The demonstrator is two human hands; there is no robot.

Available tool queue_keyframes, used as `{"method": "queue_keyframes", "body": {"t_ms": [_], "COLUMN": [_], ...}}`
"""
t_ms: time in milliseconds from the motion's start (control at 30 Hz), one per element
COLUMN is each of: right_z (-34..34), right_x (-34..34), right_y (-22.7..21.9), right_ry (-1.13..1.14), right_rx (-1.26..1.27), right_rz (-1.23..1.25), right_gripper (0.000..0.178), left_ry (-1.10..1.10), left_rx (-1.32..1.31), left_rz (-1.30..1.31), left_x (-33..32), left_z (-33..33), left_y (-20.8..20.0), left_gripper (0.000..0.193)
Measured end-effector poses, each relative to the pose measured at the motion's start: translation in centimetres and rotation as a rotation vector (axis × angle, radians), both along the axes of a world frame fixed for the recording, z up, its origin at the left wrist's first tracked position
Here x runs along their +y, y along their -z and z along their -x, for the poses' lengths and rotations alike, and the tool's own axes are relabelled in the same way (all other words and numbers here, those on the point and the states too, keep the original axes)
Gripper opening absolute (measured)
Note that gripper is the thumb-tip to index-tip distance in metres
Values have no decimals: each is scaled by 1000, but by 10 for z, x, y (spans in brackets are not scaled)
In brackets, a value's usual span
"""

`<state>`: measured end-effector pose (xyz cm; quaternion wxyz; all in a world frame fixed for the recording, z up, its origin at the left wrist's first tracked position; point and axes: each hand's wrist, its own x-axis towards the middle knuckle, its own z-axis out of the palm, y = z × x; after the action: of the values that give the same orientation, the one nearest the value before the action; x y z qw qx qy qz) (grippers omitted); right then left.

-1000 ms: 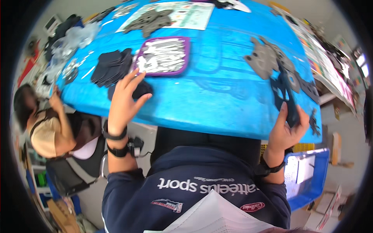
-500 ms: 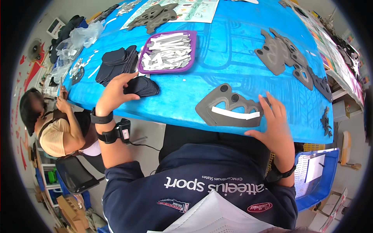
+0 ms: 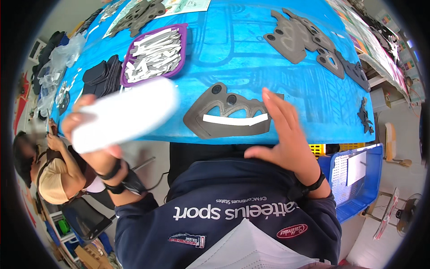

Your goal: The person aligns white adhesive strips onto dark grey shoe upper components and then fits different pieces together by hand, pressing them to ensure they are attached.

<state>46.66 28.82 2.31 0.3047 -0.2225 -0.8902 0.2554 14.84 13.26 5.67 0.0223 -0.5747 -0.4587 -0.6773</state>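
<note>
My left hand grips a white, elongated pad with rounded ends, blurred by motion, above the table's near edge. Its fingers lie along the pad's left end and the thumb is at the lower edge. My right hand is open, fingers spread, at the right end of a dark grey cut-out piece. That piece lies flat, with two black round spots and several openings. A white strip runs across its lower part, slightly bent near the right. Behind the raised pad, dark pads are stacked, partly hidden.
A purple basket of white and grey strips stands beyond the pad on the blue-covered table. More grey cut-out pieces lie far right and far left. A blue crate sits lower right. Another person sits at the left.
My left hand has taken up the white pad from beside the dark pads and drawn it nearer. My right hand stays open by the grey piece. The whole view has shifted.
</note>
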Motion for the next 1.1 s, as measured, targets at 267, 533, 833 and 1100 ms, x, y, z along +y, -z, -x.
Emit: {"method": "queue_keyframes", "body": {"t_ms": [267, 533, 833, 1100], "right_z": [-9, -17, -10, -7], "right_x": [11, 30, 42, 39], "right_y": [7, 27, 34, 38], "right_ry": [-261, -141, -118, -21], "right_rx": [297, 93, -114, -112], "right_rz": [69, 144, -62, -25], "right_gripper": [43, 38, 38, 41], "left_ry": [482, 165, 72, 98], "left_rx": [-235, 170, 399, 437], "left_rz": [455, 663, 636, 725], "left_x": [52, 57, 74, 75], "left_z": [-92, -70, -65, -63], "left_y": [41, 61, 66, 67], "left_gripper": [68, 39, 33, 33]}}
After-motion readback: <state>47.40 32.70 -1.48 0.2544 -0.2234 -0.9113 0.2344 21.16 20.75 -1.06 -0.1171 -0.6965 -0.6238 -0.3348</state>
